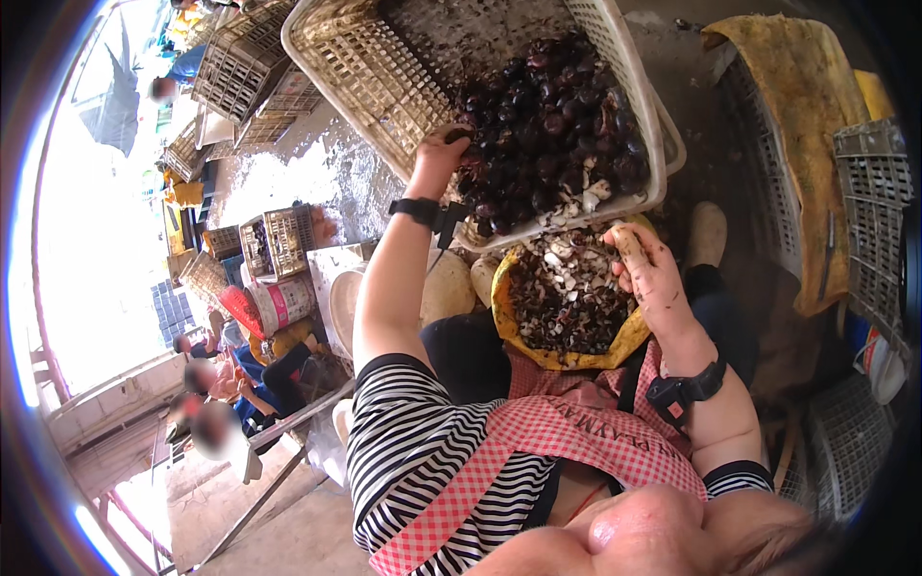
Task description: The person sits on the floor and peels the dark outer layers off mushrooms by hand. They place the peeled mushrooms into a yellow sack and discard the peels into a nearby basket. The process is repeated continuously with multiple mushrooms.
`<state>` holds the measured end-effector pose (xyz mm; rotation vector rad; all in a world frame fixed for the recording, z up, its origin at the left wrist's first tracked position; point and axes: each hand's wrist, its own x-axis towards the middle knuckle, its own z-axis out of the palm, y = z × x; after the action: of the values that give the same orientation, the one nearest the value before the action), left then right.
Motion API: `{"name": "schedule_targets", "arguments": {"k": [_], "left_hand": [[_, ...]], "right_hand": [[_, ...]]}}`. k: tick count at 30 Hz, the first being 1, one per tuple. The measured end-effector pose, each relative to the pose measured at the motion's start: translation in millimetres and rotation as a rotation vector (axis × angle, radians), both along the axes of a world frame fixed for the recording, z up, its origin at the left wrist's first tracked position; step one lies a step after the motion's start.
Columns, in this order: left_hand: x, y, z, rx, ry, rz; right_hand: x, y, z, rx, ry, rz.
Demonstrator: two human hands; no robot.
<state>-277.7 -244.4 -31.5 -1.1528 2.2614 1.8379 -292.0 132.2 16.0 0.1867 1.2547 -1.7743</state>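
Pieces (552,125), dark and rounded, lie heaped in the pale crate (373,108) in the head view, where the left hand (442,152) is at the heap's left edge, fingers curled, though whether they grip anything cannot be told. The right hand (655,276) is at the right side of the yellow-rimmed container (567,361) of scraps (562,298), fingers bent, hold likewise unclear. Picking through the heap seems the step in hand; the next move would call for a secure pinch.

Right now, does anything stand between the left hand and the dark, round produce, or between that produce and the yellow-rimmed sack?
Nothing visible separates the left hand from the dark, round produce; the white plastic crate's near wall stands between that produce and the yellow-rimmed sack.
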Motion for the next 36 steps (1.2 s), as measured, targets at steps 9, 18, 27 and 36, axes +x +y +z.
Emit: {"name": "schedule_targets", "arguments": {"k": [9, 18, 27, 36], "left_hand": [[85.0, 70.4, 78.0, 0.563, 0.219, 0.129], [108.2, 137.3, 40.9, 0.246, -0.201, -0.795], [-156.7, 17.5, 2.6, -0.624, 0.023, -0.833], [-271.4, 22.8, -93.1, -0.846, -0.258, -0.783]], "right_hand": [[-0.9, -4.6, 0.9, -0.054, 0.016, -0.084], [2.7, 1.2, -6.5, -0.064, 0.014, -0.050], [-2.2, 15.5, 0.6, -0.055, -0.058, -0.204], [-23.9, 33.4, 11.4, 0.018, -0.103, -0.319]]}}
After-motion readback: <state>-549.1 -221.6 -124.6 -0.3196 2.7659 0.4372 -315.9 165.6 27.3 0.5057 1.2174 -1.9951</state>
